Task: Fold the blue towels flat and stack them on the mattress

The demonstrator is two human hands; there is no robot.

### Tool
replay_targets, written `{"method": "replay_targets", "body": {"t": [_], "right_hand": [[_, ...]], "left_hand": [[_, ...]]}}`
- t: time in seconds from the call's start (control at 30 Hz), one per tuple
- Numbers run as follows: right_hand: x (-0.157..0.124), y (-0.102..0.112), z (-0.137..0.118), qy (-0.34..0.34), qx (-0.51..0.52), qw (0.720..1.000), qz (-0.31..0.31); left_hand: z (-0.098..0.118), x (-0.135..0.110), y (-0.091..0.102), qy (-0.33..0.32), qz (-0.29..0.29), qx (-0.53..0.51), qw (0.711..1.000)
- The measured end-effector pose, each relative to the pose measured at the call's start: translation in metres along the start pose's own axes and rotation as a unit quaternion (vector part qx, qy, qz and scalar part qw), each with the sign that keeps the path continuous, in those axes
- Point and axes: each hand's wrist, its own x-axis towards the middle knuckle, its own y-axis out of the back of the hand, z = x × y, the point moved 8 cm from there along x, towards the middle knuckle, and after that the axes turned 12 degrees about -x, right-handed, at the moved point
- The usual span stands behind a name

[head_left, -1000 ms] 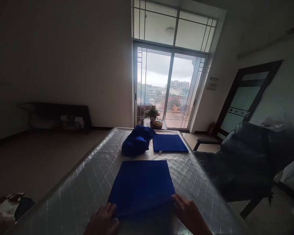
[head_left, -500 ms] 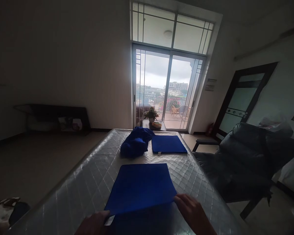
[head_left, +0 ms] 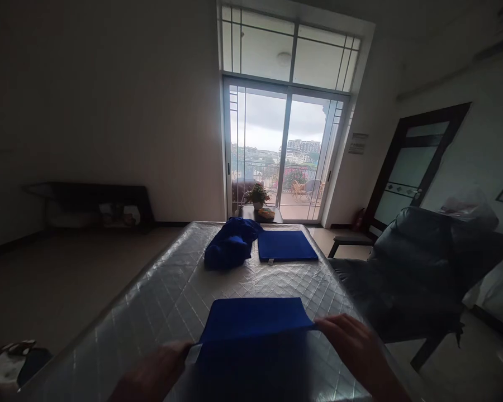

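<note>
Held blue cloth (head_left: pixel 255 319) has lifted higher, crumpled bundle (head_left: pixel 229 248) and flat square (head_left: pixel 288 245) beyond.

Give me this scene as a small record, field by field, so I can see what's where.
Left hand: the person's left hand grips one side of a blue cloth, by a white tag
Right hand: the right hand pinches the opposite side
Surface: shiny quilted mattress
Farther along it: crumpled blue bundle, with a flat blue piece to its right
Right side: dark padded chair
Background: potted plant before glass doors
Light: dim room, daylight outside
</note>
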Motion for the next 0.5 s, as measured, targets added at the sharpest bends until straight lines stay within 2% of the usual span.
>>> {"method": "replay_targets", "body": {"t": [0.23,0.4,0.5], "right_hand": [[0.023,0.038,0.036,0.005,0.006,1.0,0.013],[0.04,0.074,0.053,-0.011,0.011,0.998,0.055],[0.042,0.093,0.058,-0.008,0.006,0.998,0.067]], "left_hand": [[0.025,0.057,0.048,0.047,0.057,0.016,0.997],[0.063,0.085,0.075,-0.013,0.095,0.005,0.995],[0.08,0.093,0.08,-0.027,0.071,0.021,0.997]]}}
